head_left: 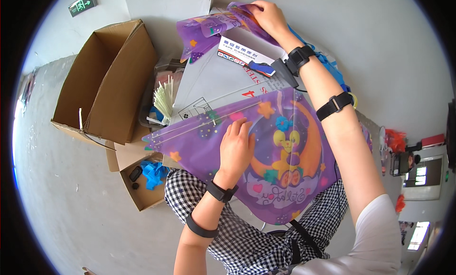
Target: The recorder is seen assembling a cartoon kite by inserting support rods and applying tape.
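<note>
A purple kite-like sheet [228, 156], printed with a yellow cartoon animal on an orange moon, lies across my lap and the board in front of me. Thin pale rods run along its upper left edge. My left hand [236, 149] rests on it with the fingers stretched out flat. At the far end, my right hand [270, 18] is closed on the edge of a second purple printed sheet [205, 33], which is bunched and partly folded. The right fingertips are partly hidden by that sheet.
A white tape dispenser box [247, 55] lies on the grey printed board [199, 80]. To the left stand a tall open carton [116, 85], a plastic tub with a bundle of pale sticks [164, 99], and a low carton [142, 197] holding blue strips. Blue ribbon [335, 68] hangs beyond my right forearm.
</note>
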`<state>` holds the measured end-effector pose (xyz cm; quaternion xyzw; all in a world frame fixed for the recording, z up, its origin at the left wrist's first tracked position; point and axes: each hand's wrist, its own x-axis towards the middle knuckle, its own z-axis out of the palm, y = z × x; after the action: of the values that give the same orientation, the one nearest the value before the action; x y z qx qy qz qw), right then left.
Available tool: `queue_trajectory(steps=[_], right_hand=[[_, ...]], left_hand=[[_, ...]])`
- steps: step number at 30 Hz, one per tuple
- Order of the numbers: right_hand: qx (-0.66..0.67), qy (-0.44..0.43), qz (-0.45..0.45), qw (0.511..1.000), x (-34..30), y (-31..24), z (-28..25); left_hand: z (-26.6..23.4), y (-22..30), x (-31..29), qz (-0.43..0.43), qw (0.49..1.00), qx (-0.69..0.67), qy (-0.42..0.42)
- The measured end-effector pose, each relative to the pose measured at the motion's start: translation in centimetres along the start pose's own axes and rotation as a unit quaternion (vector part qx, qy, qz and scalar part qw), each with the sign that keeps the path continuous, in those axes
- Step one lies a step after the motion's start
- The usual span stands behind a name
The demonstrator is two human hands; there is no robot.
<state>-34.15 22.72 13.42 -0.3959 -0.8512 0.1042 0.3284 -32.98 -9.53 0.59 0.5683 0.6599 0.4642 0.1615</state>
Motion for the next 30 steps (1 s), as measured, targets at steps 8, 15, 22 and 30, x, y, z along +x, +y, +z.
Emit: queue_trajectory(steps=[8,15,22,30], right_hand=[[-0.107,0.047,-0.118,0.986,-1.5,0.8,-1.1],[-0.062,0.044,-0.007,0.997,-5.8,-2.0,1.2],[-0.082,0.076,-0.165,0.98,-9.4,-2.0,6.1],[-0.035,0.18,-0.014,0.983,-3.5,3.8,-3.0]], left_hand=[[0.1,0.0,-0.1,0.002,1.0,0.003,0.001],[0.2,-0.4,-0.3,-0.006,1.0,0.01,-0.002],[0.9,-0.1,-0.1,-0.001,1.0,0.001,0.001],[0.4,-0.5,-0.1,-0.022,1.0,-0.004,0.006]])
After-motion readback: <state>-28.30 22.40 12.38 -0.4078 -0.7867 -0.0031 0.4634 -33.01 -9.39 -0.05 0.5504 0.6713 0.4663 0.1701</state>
